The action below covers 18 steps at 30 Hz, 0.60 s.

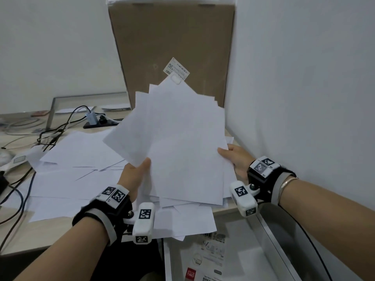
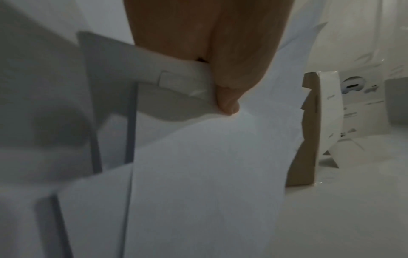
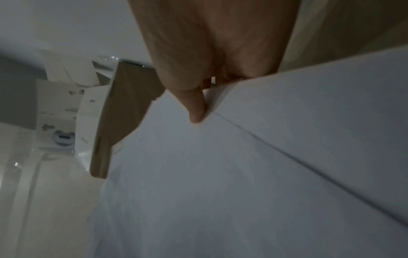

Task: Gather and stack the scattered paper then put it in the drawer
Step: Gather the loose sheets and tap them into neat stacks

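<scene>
A fanned, uneven bundle of white paper sheets (image 1: 178,142) is lifted above the desk, tilted up toward me. My left hand (image 1: 135,175) pinches its lower left edge, thumb on top; the left wrist view shows the thumb (image 2: 227,103) pressed on the sheets (image 2: 209,174). My right hand (image 1: 235,157) grips the right edge, thumb on the front face; in the right wrist view that hand's thumb (image 3: 196,111) lies on the paper (image 3: 243,174). More loose sheets (image 1: 77,159) lie spread on the desk. The open drawer (image 1: 269,236) sits at the lower right, with printed packages inside.
A tall cardboard box (image 1: 172,47) leans against the wall behind the bundle. Cables (image 1: 50,134) and a power strip (image 1: 101,122) crowd the desk's left and back. A white wall (image 1: 304,88) stands close on the right. A metal frame (image 1: 52,110) stands at the back left.
</scene>
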### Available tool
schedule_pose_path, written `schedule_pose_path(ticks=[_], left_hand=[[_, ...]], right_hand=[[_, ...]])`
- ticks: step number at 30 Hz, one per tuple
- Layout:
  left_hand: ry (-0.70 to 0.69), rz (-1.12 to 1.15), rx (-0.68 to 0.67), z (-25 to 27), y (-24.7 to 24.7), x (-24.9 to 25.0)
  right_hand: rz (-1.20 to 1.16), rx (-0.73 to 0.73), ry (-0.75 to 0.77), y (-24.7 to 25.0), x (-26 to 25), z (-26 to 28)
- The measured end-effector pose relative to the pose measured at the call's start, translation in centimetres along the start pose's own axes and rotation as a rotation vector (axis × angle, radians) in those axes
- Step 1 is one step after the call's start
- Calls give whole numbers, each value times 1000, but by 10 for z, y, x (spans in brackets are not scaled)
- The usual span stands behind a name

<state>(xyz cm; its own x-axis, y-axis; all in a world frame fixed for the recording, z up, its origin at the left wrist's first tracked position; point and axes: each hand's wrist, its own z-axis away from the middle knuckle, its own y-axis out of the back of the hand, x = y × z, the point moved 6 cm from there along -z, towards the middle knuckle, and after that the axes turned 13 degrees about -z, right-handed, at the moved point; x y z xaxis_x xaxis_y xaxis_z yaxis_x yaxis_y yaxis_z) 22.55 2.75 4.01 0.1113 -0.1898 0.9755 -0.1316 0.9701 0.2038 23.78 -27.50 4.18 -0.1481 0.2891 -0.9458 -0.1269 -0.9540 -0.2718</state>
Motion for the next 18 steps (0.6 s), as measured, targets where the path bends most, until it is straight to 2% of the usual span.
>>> schedule_pose_path(ticks=[4,6,9,11,14,18], left_hand=[[-87,72,1,-2,1,41],[-122,110,-35,-5,-1,60],[-153,132,-65,-12,-3,78],[-174,132,-68,-15,-4,87],[-177,127,-50,-19,-9,88],[-107,244,-4,-25,-18,74]], right_hand=[[-147,-175,-85,-21,-35,10],[-115,-198,-35,-31,-59,11],[-23,-146,180,-39,-86,4],[27,-97,271,-39,-86,-3],[21,-40,299,-36,-69,-10],[-54,38,365,-34,-58,-7]])
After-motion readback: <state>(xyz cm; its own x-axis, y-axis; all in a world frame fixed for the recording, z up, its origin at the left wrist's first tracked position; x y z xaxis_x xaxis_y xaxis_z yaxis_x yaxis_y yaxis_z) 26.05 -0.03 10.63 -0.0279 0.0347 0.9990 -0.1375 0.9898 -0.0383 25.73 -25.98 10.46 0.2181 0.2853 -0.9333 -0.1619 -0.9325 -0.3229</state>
